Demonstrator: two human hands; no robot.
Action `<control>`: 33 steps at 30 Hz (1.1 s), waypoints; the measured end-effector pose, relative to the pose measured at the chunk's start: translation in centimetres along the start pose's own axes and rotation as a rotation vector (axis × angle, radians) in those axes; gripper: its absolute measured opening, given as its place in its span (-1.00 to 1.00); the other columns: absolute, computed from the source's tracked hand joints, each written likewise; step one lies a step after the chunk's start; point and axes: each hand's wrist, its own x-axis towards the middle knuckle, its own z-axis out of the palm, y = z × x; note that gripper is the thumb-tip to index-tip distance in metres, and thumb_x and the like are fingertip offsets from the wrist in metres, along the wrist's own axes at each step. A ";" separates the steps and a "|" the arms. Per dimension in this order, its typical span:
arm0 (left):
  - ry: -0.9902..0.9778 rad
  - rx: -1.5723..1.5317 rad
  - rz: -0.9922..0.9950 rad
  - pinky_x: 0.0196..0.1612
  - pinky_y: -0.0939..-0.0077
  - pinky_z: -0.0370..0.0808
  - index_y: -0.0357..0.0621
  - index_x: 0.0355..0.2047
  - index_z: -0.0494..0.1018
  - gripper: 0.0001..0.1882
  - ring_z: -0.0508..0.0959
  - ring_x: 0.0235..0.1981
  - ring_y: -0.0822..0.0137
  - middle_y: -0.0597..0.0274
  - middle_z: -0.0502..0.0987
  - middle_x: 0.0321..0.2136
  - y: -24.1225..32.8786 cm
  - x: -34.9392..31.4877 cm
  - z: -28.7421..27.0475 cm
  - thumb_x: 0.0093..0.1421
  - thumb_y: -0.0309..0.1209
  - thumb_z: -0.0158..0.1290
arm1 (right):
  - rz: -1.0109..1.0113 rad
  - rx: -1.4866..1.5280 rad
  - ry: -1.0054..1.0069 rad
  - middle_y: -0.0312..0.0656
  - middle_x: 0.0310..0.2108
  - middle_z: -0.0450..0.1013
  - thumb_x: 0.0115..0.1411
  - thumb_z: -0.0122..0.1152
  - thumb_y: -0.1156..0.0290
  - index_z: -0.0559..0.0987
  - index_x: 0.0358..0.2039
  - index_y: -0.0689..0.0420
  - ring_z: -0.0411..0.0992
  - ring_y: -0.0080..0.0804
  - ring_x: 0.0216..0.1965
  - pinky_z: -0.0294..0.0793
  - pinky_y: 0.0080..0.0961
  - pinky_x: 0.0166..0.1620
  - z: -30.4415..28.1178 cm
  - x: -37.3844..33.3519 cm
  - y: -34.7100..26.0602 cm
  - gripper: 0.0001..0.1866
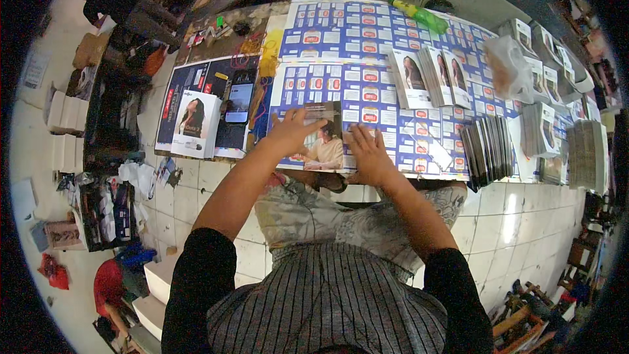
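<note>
The printed card sheet (322, 137) lies flat at the near edge of the tabletop (367, 46), on blue-and-white printed sheets (354, 85). It looks light, thin, glossy and easily creased, best taken by its edges. It shows a seated figure in a pale shirt. The left hand (291, 132) presses its upper left with fingers spread; the right hand (368, 152) rests flat, fingers apart, on its right edge. A phone (238, 101) lies nearby.

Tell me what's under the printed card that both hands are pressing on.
The card lies on large blue and white printed sheets covering the table. The left hand and right hand rest on it. Whatever is directly beneath the card is covered.
</note>
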 end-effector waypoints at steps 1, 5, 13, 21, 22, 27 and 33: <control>0.008 0.001 0.003 0.22 -0.61 0.05 0.56 0.35 0.15 0.04 0.05 0.37 -0.14 0.03 0.06 0.35 -0.2 0.0 0.2 -0.14 -0.17 0.44 | 0.001 0.005 0.002 0.13 0.41 -0.03 -0.17 0.54 -0.13 -0.01 0.41 0.22 -0.15 0.06 0.46 -0.20 0.12 0.42 -0.5 -0.5 -0.6 0.30; 0.170 0.010 0.085 0.33 -0.39 -0.08 0.39 0.37 0.16 -0.05 0.05 0.40 -0.06 0.05 0.07 0.38 -1.9 -0.9 2.4 -0.04 -0.10 0.36 | 0.261 0.685 0.236 0.31 0.29 0.14 -0.05 0.54 0.04 0.03 0.36 0.34 0.20 0.15 0.30 0.23 -0.14 0.30 -0.8 0.7 -2.8 0.17; 0.409 -0.234 0.166 0.44 -0.02 -0.18 0.07 0.40 0.11 -0.05 -0.04 0.46 0.10 0.09 0.02 0.43 -3.3 -0.9 6.9 0.06 0.04 0.25 | 0.400 0.918 0.324 0.19 -0.17 0.52 0.19 0.20 0.36 0.58 -0.17 0.21 0.51 0.17 -0.15 0.49 -0.09 -0.05 1.9 4.7 -3.5 -0.75; 0.452 -0.132 0.122 0.43 -0.01 -0.13 -0.07 0.34 0.19 -0.07 0.04 0.43 0.09 0.10 0.09 0.40 -3.3 -0.9 6.4 0.10 0.20 0.14 | 0.615 -0.177 0.769 0.06 -0.08 0.42 0.15 0.13 0.44 0.47 0.17 0.04 0.42 0.06 -0.07 0.48 -0.11 -0.07 -9.7 4.2 8.4 -0.49; 0.460 -0.137 0.135 0.43 -0.03 -0.12 -0.06 0.33 0.20 -0.08 0.04 0.43 0.08 0.10 0.09 0.40 -3.3 -0.6 6.7 0.09 0.20 0.15 | 0.677 -0.280 0.643 0.11 0.00 0.41 0.16 0.18 0.32 0.49 0.13 0.07 0.41 0.08 -0.01 0.50 -0.17 -0.02 -7.9 4.8 10.8 -0.51; 0.431 -0.210 0.124 0.42 -0.11 -0.12 -0.01 0.33 0.22 -0.07 0.03 0.43 0.03 0.06 0.04 0.41 -3.3 -0.9 7.1 0.05 0.19 0.20 | 0.665 -0.173 0.649 0.18 0.08 0.39 0.14 0.24 -0.09 0.48 0.12 0.18 0.38 0.20 0.08 0.42 -0.06 0.11 -5.5 2.6 12.8 -0.31; 0.467 -0.153 0.090 0.42 -0.02 -0.09 -0.04 0.32 0.25 -0.12 0.03 0.43 0.09 0.09 0.07 0.41 -3.5 -1.9 7.0 0.12 0.19 0.15 | 1.019 -0.182 0.969 0.24 0.25 0.26 0.16 0.22 -0.19 0.26 0.29 0.32 0.23 0.17 0.27 0.25 -0.11 0.27 -11.2 -11.0 21.6 -0.07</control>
